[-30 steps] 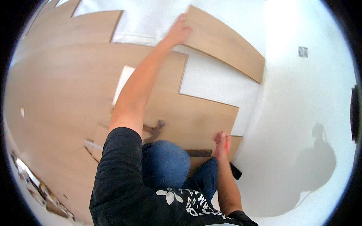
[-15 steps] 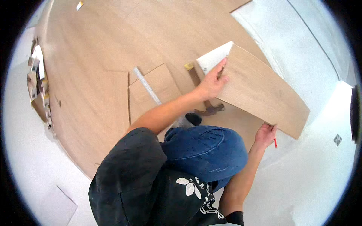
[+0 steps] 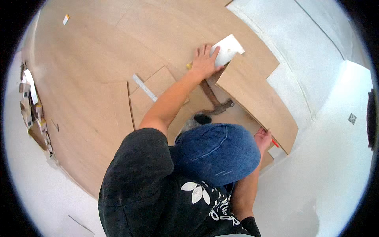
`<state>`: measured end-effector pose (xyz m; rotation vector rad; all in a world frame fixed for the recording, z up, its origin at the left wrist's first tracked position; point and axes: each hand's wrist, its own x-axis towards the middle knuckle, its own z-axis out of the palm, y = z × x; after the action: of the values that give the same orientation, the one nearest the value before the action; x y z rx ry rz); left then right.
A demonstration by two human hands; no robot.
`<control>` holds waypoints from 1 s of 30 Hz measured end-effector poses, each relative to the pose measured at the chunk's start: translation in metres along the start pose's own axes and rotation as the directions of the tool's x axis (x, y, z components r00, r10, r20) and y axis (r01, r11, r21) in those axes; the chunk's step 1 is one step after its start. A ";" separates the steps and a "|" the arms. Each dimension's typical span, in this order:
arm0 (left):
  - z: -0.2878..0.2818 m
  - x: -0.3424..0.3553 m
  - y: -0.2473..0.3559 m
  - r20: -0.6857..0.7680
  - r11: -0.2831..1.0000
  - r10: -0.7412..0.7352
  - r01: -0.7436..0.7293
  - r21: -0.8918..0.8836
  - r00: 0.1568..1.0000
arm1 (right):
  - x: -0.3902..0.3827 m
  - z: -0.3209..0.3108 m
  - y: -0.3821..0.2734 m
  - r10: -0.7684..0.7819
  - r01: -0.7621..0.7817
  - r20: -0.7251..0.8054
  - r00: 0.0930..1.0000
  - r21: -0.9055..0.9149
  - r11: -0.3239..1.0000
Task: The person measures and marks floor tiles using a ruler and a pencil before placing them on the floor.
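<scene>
A wood-look floor plank (image 3: 262, 98) lies slanted on my right, raised off the floor along its near edge. My right hand (image 3: 263, 138) is closed on that near edge, toward the plank's right end. A red pencil (image 3: 275, 143) pokes out from the same hand. At the plank's far-left end, my left hand (image 3: 207, 61) has its thumb and forefinger on a flat white piece (image 3: 229, 49), its other fingers spread. Below that hand lies a hammer (image 3: 215, 100), head toward my knee, its grip end partly covered by the hand.
Cut plank pieces (image 3: 152, 85) lie to the left, with a metal ruler (image 3: 144, 87) on top. Laid wood-look flooring (image 3: 98, 51) spreads across the left and far side. Pale bare floor (image 3: 323, 158) is at the right. Torn packaging (image 3: 33, 106) lies along the left edge.
My left hand has left the plank's top and shifted left onto the white piece, which has turned. The plank has swung nearer, and my right hand has moved left with it.
</scene>
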<state>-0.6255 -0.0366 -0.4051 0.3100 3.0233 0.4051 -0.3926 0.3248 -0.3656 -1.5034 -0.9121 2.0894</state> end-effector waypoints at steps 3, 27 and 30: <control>0.006 -0.003 -0.038 0.082 0.994 -0.070 0.063 0.092 0.994 | -0.009 0.010 0.020 -0.003 0.003 0.079 0.997 0.004 1.000; -0.057 -0.300 -0.060 0.340 0.838 -0.272 0.395 -0.376 0.900 | -0.082 0.068 0.128 0.135 0.975 0.971 0.196 -0.179 -0.128; -0.101 -0.241 -0.034 0.220 0.791 -0.257 0.336 -0.511 0.941 | -0.088 0.078 0.130 0.230 0.928 0.933 0.277 -0.198 -0.317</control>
<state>-0.4069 -0.1448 -0.3060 -0.1742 2.5980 1.1177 -0.4301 0.1547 -0.3829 0.3242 -3.2519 0.7340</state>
